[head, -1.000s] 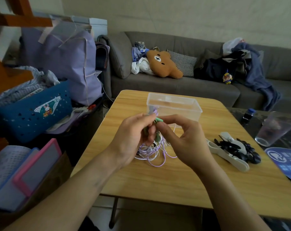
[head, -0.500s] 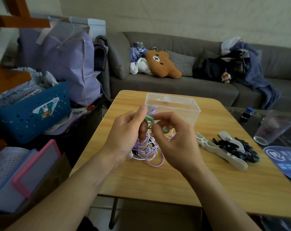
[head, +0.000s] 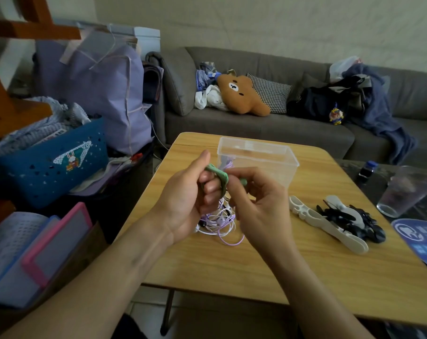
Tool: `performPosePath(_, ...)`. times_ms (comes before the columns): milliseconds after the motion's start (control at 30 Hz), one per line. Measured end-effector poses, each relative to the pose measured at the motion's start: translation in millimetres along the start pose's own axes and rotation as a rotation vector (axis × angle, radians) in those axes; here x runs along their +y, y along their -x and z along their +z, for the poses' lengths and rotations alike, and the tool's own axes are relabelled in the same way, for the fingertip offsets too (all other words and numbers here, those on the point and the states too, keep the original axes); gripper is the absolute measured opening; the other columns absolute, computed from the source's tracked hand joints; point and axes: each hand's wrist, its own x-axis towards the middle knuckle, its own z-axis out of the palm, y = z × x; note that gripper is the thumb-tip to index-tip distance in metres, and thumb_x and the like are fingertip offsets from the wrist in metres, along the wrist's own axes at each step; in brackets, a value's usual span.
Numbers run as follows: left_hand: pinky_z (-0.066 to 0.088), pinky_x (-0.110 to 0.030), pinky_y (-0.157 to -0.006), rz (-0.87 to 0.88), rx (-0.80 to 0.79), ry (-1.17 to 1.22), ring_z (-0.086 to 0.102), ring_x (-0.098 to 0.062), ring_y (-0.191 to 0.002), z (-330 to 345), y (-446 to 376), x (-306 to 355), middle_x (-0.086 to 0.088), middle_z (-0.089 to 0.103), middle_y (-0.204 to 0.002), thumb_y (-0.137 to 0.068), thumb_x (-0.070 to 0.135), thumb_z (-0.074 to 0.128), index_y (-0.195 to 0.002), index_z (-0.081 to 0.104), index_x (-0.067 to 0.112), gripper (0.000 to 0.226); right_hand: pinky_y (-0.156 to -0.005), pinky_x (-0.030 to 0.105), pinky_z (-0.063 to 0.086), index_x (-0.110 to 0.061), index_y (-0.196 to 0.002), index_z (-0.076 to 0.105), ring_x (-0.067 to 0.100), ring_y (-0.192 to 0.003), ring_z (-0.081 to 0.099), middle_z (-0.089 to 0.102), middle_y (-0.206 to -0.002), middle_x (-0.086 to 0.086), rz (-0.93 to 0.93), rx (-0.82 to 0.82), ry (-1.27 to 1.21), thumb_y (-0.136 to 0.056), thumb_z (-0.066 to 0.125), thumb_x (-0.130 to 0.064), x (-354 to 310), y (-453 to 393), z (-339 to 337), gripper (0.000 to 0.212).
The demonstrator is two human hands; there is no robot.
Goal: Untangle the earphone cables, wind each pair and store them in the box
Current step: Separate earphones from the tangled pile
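Left fingers (head: 208, 192) now curl tight round green winder (head: 218, 176).

"EP" legible on sticker (head: 72, 156) of blue basket (head: 48, 167); print on blue mat (head: 420, 237) too blurred to read.

I count one clear box (head: 276, 165), one green winder (head: 219, 178), one purple-and-white cable tangle (head: 222, 222), two white winders (head: 330, 228) and one cup (head: 403, 192) on my counter (head: 305, 270).
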Motion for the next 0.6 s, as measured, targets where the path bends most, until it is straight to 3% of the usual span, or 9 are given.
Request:
performPosePath(100,0.018,-0.028,-0.051,-0.049,-0.029,0.194,0.033,-0.012,-0.047,-0.7,-0.5,2.3,0.002,0.035,-0.056,-0.102,0.045,0.038,-0.062,0.036,0.02,0.047,-0.065,0.046,0.056,-0.029,-0.099,0.072,0.021,-0.08,0.068,0.072,-0.086,-0.003,-0.023,0.022,0.009,-0.098,0.056,-0.039,-2.6,5.1,9.1,0.019)
performPosePath(167,0.023,-0.027,-0.051,-0.053,-0.038,0.254,0.034,-0.012,-0.048,0.4,0.5,3.8,0.002,0.036,-0.056,-0.103,0.041,0.037,-0.062,0.037,0.019,0.046,-0.065,0.032,0.055,-0.024,-0.101,0.071,0.016,-0.08,0.069,0.072,-0.086,-0.002,-0.028,0.003,-0.043,-0.101,0.053,-0.04,-6.3,8.5,11.6,0.024)
performPosePath(233,0.026,-0.027,-0.052,-0.044,-0.047,0.232,0.036,-0.012,-0.048,2.6,2.8,4.6,0.002,0.038,-0.055,-0.102,0.036,0.037,-0.061,0.037,0.019,0.044,-0.063,0.022,0.052,-0.025,-0.104,0.065,0.011,-0.077,0.069,0.071,-0.084,-0.005,-0.038,-0.007,-0.017,-0.099,0.056,-0.034,-8.2,9.3,11.7,0.013)
performPosePath(367,0.026,-0.029,-0.049,0.023,-0.027,-0.057,0.038,-0.014,-0.048,6.0,3.7,-1.8,0.0,0.04,-0.056,-0.1,0.028,0.041,-0.059,0.041,0.017,0.042,-0.062,0.017,0.05,-0.02,-0.121,0.052,0.008,-0.07,0.067,0.066,-0.087,-0.004,-0.007,-0.109,0.079,-0.104,0.045,-0.015,-3.8,6.6,9.3,0.019)
performPosePath(433,0.03,-0.027,-0.047,0.124,0.075,-0.3,0.039,-0.016,-0.046,5.1,4.1,-2.3,-0.003,0.042,-0.053,-0.099,0.024,0.047,-0.057,0.043,0.013,0.044,-0.07,0.009,0.044,-0.016,-0.122,0.058,0.003,-0.078,0.06,0.061,-0.095,-0.003,-0.126,-0.161,0.234,-0.101,0.042,-0.005,-2.3,4.7,7.4,0.028)
performPosePath(500,0.033,-0.022,-0.042,0.219,0.163,-0.435,0.039,-0.015,-0.042,4.3,4.2,-0.1,-0.006,0.042,-0.048,-0.098,0.021,0.049,-0.055,0.044,0.009,0.045,-0.076,0.014,0.045,-0.012,-0.119,0.064,0.006,-0.084,0.057,0.06,-0.1,-0.003,-0.245,-0.162,0.333,-0.098,0.048,-0.003,2.1,4.7,6.2,0.028)
performPosePath(600,0.03,-0.017,-0.037,0.27,0.299,-0.399,0.036,-0.016,-0.036,5.2,5.8,1.3,-0.008,0.038,-0.043,-0.099,0.02,0.048,-0.05,0.043,0.005,0.051,-0.077,0.024,0.05,-0.01,-0.12,0.066,0.012,-0.085,0.059,0.062,-0.1,0.003,-0.319,-0.136,0.328,-0.098,0.055,-0.005,2.2,9.5,11.5,0.025)
